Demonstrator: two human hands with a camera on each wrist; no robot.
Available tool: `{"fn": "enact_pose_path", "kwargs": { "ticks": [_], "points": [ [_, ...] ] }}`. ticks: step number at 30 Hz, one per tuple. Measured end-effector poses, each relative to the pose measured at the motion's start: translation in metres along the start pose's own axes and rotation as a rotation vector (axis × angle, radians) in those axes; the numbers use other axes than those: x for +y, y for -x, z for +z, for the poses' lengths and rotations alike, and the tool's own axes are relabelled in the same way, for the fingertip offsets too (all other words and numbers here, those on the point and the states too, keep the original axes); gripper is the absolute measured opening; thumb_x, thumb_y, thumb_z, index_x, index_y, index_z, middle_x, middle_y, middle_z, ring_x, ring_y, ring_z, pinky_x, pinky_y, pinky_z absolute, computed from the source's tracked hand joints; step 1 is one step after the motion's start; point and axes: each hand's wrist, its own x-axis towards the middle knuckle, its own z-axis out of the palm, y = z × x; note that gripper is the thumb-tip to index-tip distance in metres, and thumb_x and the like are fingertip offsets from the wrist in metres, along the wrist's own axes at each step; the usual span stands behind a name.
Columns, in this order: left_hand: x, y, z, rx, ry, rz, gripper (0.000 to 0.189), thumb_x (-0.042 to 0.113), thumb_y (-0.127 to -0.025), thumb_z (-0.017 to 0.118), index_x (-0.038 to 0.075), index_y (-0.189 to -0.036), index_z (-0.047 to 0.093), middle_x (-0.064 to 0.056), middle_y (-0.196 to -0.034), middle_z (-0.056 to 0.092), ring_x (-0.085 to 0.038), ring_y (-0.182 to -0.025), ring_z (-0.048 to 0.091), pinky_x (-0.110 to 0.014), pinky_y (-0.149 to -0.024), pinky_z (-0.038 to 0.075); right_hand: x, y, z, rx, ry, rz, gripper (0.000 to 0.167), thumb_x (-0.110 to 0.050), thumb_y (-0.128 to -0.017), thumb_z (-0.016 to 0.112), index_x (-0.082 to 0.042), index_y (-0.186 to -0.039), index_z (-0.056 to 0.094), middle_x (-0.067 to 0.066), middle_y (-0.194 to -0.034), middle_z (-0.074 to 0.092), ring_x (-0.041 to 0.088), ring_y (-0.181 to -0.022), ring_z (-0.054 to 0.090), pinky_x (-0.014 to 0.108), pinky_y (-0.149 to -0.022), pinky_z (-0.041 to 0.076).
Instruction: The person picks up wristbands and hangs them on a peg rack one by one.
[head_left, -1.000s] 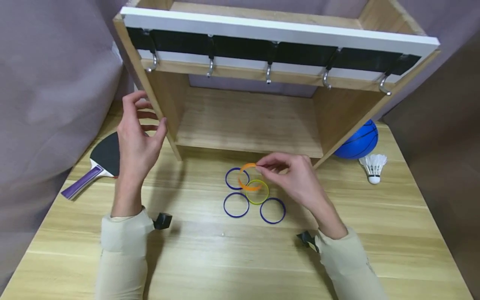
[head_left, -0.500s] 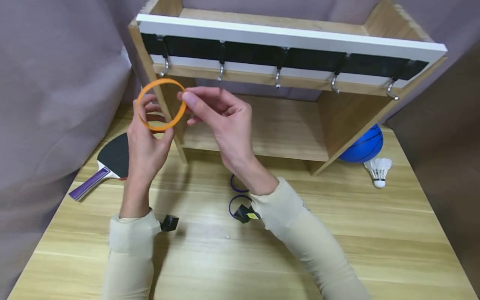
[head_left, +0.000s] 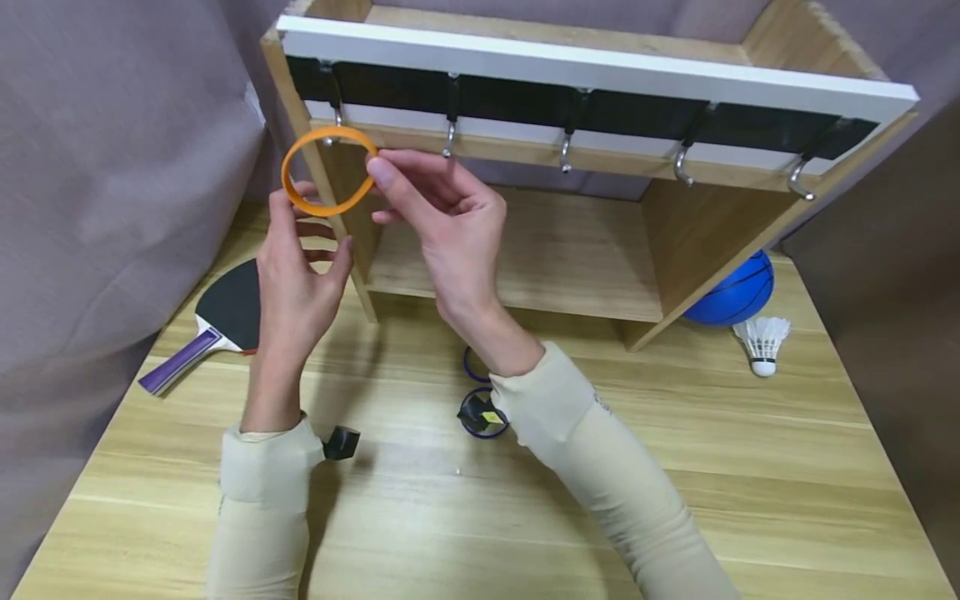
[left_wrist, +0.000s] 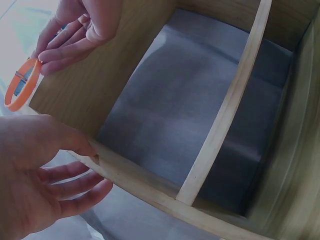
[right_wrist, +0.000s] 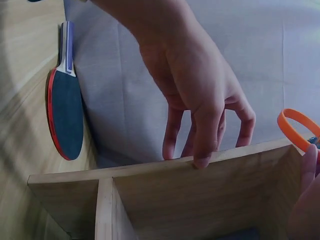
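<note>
Greyish cloth (head_left: 135, 167) hangs behind the wooden tabletop (head_left: 405, 517), where a shelf (head_left: 577, 258) stands. My left grip (head_left: 296, 287) is clamped on its side board (head_left: 363, 296); my right grip (head_left: 465, 233) pinches an orange ring (head_left: 322, 211) near the leftmost hook (head_left: 337, 114), whether touching it I cannot tell.

Inscriptions, labels, brands, numbers: none legible. Unread marks, as follows. Item: small yellow patch (head_left: 492, 417) on black wrist device (head_left: 472, 412) by the right cuff (head_left: 528, 390), over the table (head_left: 405, 533), well in from its edges; too small to read. Item: fine dark marks (head_left: 600, 402) on right sleeve (head_left: 637, 492); indecipherable. Item: purple handle panel (head_left: 180, 362) of bat (head_left: 228, 310), near table's left edge; any print too small to tell.
</note>
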Motion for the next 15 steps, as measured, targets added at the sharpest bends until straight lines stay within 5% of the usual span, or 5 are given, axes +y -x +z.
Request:
{"fn": "enact_pose_path", "kwargs": {
  "ticks": [4,11,15],
  "points": [
    [-0.0006,0.0001,-0.0004,0.002,-0.003,0.005,0.055,0.005,-0.086,0.070,0.008,-0.133,0.043,-0.008,-0.119,0.061,-0.019,-0.097,0.065,-0.038,-0.067,0.060,0.0015,0.0001,0.0004,-0.005,0.001,-0.003,0.016,0.013,-0.085,0.067,0.015,-0.101,0.066,0.016,-0.093,0.072,0.042,-0.080,0.065,0.046,-0.063,0.059],
    [-0.0005,0.0011,0.0000,0.006,-0.006,0.002,0.054,0.004,-0.085,0.071,0.008,-0.132,0.044,-0.007,-0.119,0.061,-0.017,-0.097,0.065,-0.039,-0.068,0.059,0.0011,0.0002,-0.0010,-0.017,0.030,-0.024,0.015,0.014,-0.085,0.067,0.015,-0.100,0.066,0.016,-0.092,0.072,0.030,-0.076,0.068,0.044,-0.061,0.059],
    [-0.0003,0.0013,0.0007,0.003,-0.002,0.013,0.054,0.004,-0.086,0.070,0.008,-0.133,0.044,-0.008,-0.120,0.061,-0.019,-0.097,0.065,-0.039,-0.068,0.059,0.0012,0.0009,-0.0027,-0.023,0.044,-0.032,0.015,0.013,-0.085,0.067,0.015,-0.100,0.066,0.017,-0.092,0.072,0.035,-0.078,0.067,0.042,-0.059,0.059]
  ]
}}
